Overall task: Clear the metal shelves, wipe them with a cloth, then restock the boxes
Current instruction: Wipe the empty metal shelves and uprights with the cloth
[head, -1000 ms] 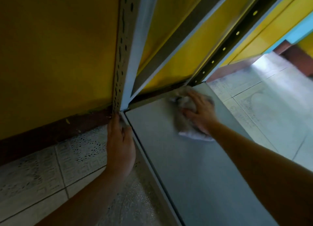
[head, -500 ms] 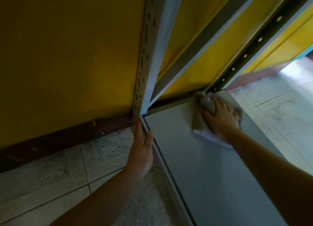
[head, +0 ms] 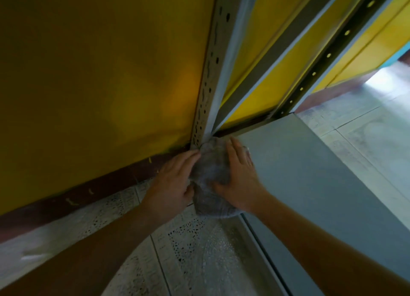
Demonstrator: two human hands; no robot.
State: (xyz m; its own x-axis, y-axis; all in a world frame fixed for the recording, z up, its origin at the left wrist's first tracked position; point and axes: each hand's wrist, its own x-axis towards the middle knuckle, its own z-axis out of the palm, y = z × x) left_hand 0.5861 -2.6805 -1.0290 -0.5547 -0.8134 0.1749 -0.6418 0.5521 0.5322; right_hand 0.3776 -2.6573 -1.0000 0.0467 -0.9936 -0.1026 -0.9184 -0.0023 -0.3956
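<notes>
The grey metal shelf is the bottom one, just above the floor, and no boxes show. A crumpled grey cloth lies on its back left corner at the foot of the perforated upright post, with its lower part hanging over the shelf's left edge. My right hand presses on the cloth with straight fingers and its thumb on the fabric. My left hand lies against the cloth's left side, fingers stretched toward the post.
A yellow wall with a dark skirting runs behind and to the left. A second perforated post stands at the shelf's back right corner. An upper shelf edge crosses overhead. Patterned floor tiles surround the rack.
My right hand has swept the cloth from the shelf's back right corner across to the back left corner. My left hand left the shelf's edge and now touches the cloth.
</notes>
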